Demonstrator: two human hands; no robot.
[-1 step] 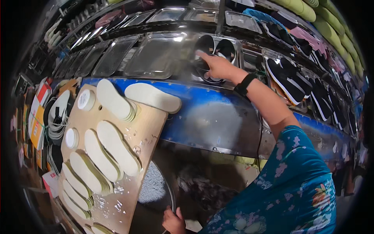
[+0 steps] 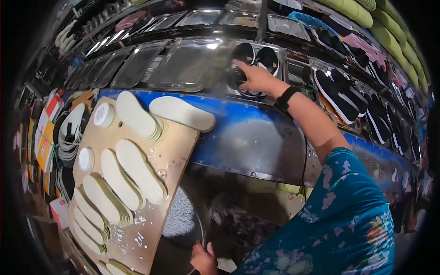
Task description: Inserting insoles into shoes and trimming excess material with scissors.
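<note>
shoes [image 2: 267, 56], two, at right hand [image 2: 257, 79], one rim [image 2: 202, 224] in left hand [image 2: 204, 259]

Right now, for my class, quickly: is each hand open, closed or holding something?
Left hand: closed, holding the curved dark metal rim.
Right hand: at the black-and-white shoes; whether it grips one cannot be told.

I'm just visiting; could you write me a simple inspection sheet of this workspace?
Surface: tan board, tilted in view, near a worn blue panel.
Job's things: dark shoes in a shiny tray.
Clutter: white scraps near pale insoles.
Grips: right grip, a bare hand, at the shoes; left grip, also bare, at a curved rim; how firmly is unclear.
Cables: one thin dark line, apparently a cable, crosses the panel.
Surroundings: racked trays, pale green rolls.
</note>
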